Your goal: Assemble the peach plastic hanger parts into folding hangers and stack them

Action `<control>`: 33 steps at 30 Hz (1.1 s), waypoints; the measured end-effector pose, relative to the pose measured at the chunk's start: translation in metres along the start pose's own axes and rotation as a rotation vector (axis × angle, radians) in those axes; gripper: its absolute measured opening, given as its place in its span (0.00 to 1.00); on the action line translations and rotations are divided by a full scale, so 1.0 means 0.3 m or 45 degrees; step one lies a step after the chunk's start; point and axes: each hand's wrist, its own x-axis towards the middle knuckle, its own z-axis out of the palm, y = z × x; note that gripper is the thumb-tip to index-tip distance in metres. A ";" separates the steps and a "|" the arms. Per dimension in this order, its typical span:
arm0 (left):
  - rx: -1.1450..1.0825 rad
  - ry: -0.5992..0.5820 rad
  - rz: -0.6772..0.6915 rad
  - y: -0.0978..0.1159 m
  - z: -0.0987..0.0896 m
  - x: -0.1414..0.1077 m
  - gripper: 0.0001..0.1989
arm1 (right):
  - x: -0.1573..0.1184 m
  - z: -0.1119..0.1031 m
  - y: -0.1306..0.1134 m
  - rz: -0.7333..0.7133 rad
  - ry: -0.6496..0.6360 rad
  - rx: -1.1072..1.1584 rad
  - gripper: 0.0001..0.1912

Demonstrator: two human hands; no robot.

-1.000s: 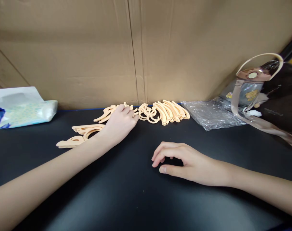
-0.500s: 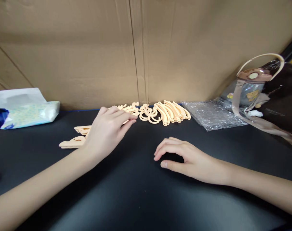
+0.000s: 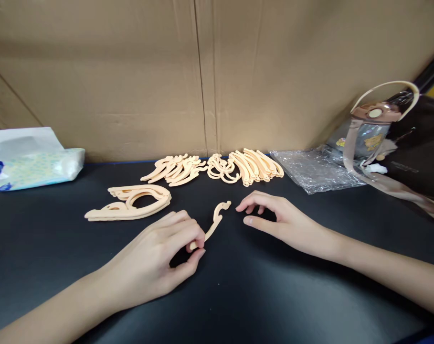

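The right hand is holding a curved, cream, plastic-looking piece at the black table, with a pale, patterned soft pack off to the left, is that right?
No: the left hand, not the right hand, holds the curved, cream, plastic-looking piece, as the head view shows. The pale, patterned soft pack is off to the left.

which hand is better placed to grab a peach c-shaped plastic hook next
Probably the right hand: it looks empty and is nearer the peach C-shaped plastic hooks. The left hand holds a slim curved peach plastic piece.
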 end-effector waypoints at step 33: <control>0.366 -0.117 0.355 0.014 -0.040 -0.011 0.09 | 0.568 0.033 -0.045 -0.316 0.076 -1.197 0.09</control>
